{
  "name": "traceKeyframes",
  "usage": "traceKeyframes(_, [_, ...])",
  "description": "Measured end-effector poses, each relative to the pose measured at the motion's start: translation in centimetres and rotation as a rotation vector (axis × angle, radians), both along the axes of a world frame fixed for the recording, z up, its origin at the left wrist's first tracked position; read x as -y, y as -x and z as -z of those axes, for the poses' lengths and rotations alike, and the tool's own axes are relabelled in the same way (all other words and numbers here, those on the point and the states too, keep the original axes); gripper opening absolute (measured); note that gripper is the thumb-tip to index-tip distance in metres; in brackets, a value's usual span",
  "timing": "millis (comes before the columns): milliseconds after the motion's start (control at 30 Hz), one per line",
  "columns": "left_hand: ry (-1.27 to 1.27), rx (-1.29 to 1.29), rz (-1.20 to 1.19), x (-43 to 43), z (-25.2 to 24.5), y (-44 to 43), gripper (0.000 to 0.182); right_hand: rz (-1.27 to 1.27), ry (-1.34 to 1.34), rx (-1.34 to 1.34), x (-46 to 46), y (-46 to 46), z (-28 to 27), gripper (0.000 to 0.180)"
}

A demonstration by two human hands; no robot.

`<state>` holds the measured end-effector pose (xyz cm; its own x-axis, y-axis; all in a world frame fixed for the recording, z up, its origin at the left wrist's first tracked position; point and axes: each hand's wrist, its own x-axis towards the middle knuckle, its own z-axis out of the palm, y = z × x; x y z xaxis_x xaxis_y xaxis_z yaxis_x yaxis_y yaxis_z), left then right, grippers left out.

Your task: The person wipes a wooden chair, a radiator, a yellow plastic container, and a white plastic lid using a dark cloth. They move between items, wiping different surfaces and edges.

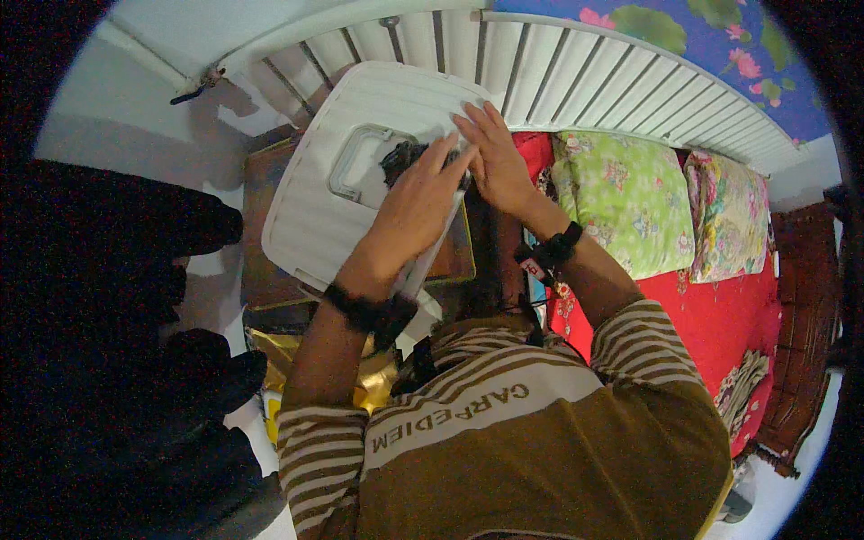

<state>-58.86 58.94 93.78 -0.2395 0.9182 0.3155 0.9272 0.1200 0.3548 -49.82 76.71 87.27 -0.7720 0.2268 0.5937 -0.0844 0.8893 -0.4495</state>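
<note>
A white plastic storage box lid [304,202] with a recessed handle [343,162] lies before me on a dark wooden surface. On it, beside the handle, is a small crumpled black item [403,160], partly hidden by my left hand [422,192]. My left palm faces down over that item, and whether the fingers grip it cannot be seen. At the lid's right edge is my right hand [496,158], its fingers spread and crossing close to the left fingertips. Both wrists wear black straps.
White slatted headboard [574,74] stands behind. To the right are a green patterned pillow [628,202], a floral pillow [729,216] and a red bedsheet [675,317]. Dark clothing [121,270] hangs at left. Gold-coloured material [277,351] lies below the lid.
</note>
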Motion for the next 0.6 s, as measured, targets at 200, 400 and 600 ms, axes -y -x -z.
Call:
traceKeyframes(200, [-0.036, 0.003, -0.102, -2.9, 0.5, 0.8, 0.032, -0.002, 0.035, 0.014, 0.3, -0.5, -0.4, 0.052])
traceKeyframes(400, [-0.161, 0.083, 0.161, 5.1, -0.9, -4.6, 0.036, 0.001, 0.076, -0.023, 0.5, -0.6, -0.4, 0.052])
traceKeyframes(600, [0.031, -0.069, 0.043, 4.6, -0.4, -4.6, 0.047, 0.001, 0.085, -0.038, 0.7, 0.0, 0.1, 0.050])
